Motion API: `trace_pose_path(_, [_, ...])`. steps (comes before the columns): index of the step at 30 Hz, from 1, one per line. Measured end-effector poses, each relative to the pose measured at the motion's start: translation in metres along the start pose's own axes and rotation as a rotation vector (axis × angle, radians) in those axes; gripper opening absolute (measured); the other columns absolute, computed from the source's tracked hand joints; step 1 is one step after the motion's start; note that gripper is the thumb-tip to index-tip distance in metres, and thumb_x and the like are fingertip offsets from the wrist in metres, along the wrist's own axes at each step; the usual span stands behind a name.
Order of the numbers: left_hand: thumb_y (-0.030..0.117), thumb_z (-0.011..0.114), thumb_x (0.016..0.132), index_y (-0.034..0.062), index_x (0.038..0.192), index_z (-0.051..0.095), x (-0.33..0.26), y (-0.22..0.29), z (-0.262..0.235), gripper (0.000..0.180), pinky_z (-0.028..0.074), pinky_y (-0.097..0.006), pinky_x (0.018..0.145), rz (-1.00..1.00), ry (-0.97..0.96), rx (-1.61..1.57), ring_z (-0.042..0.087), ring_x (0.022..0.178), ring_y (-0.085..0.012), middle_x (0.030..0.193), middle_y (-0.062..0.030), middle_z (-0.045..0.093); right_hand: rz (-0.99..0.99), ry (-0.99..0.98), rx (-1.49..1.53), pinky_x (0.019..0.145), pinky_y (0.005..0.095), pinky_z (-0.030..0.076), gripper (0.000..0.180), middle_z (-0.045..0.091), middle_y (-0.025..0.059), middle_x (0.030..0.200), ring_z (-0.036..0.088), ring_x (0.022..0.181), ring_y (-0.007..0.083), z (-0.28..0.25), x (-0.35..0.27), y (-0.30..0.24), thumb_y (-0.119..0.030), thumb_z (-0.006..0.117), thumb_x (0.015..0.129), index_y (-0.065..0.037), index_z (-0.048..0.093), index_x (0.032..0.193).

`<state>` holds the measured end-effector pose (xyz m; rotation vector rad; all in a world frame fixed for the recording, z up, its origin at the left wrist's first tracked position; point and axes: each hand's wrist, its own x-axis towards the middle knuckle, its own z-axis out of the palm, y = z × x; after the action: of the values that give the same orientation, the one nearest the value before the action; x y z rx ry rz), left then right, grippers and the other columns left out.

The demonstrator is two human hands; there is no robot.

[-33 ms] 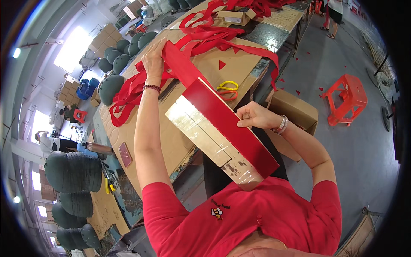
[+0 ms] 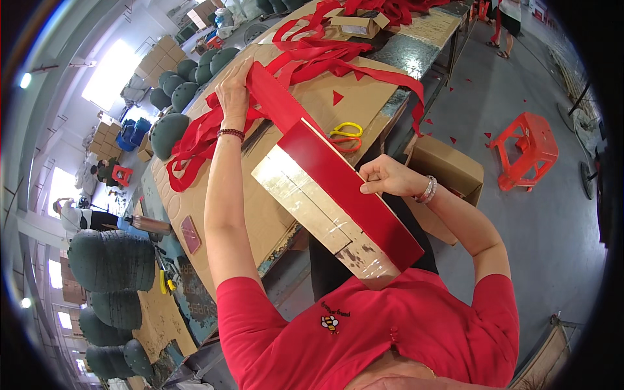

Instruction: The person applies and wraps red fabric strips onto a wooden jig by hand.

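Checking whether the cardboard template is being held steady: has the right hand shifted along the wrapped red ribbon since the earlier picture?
No. The right hand sits at the same spot beside the yellow-handled scissors.

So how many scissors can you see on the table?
2. A yellow-handled pair lies on the cardboard-topped table, beside the right edge of the red strip. An orange-handled pair lies right against it, nearer the person. More may hide under the ribbons.
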<state>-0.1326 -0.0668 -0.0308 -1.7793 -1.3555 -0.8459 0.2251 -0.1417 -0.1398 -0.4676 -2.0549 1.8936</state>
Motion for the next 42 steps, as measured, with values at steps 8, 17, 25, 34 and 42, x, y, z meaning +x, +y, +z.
trace_pose_path(8, [-0.002, 0.060, 0.077, 0.0156, 0.116, 0.066, -0.012, -0.007, -0.009, 0.044, 0.052, -0.032, 0.082, 0.000, 0.026, -0.017, 0.066, 0.096, -0.0271, 0.109, -0.0116, 0.067, -0.052, 0.017, -0.101, 0.047, 0.0239, 0.024, 0.026, 0.037, -0.0073, 0.055, 0.030, 0.052, 0.0016, -0.001, -0.003, 0.004, -0.010, 0.067, 0.082, -0.003, 0.048, 0.066])
trace_pose_path(17, [-0.002, 0.063, 0.075, 0.0148, 0.116, 0.066, -0.012, -0.008, -0.018, 0.044, 0.052, -0.030, 0.083, 0.010, 0.145, -0.076, 0.066, 0.098, -0.0251, 0.108, -0.0101, 0.068, -0.046, 0.014, -0.028, 0.048, 0.0237, 0.025, 0.026, 0.036, -0.0072, 0.055, 0.030, 0.053, 0.0018, 0.002, 0.000, 0.008, -0.009, 0.066, 0.083, -0.003, 0.048, 0.066])
trace_pose_path(25, [-0.001, 0.066, 0.073, 0.0145, 0.115, 0.067, -0.014, -0.005, -0.021, 0.044, 0.052, -0.030, 0.083, 0.013, 0.198, -0.044, 0.067, 0.097, -0.0246, 0.106, -0.0098, 0.069, -0.032, 0.003, -0.024, 0.048, 0.0225, 0.026, 0.025, 0.038, -0.0073, 0.057, 0.033, 0.053, 0.0014, 0.002, -0.002, 0.004, -0.009, 0.066, 0.083, -0.003, 0.049, 0.067])
trace_pose_path(34, [-0.001, 0.063, 0.076, 0.0135, 0.113, 0.067, -0.002, -0.001, -0.030, 0.041, 0.053, -0.031, 0.079, 0.059, 0.253, -0.079, 0.067, 0.093, -0.0245, 0.107, -0.0085, 0.068, -0.017, -0.001, 0.040, 0.050, 0.0208, 0.030, 0.022, 0.044, -0.0067, 0.058, 0.038, 0.055, 0.0009, 0.002, 0.000, 0.011, -0.008, 0.066, 0.084, -0.003, 0.052, 0.069])
trace_pose_path(42, [-0.002, 0.066, 0.074, 0.0128, 0.112, 0.068, -0.007, -0.005, -0.028, 0.041, 0.052, -0.029, 0.080, 0.041, 0.237, -0.063, 0.068, 0.090, -0.0237, 0.102, -0.0098, 0.069, -0.022, -0.005, 0.035, 0.050, 0.0211, 0.031, 0.022, 0.045, -0.0064, 0.059, 0.039, 0.056, 0.0014, 0.000, -0.002, 0.008, -0.009, 0.066, 0.084, -0.002, 0.052, 0.069])
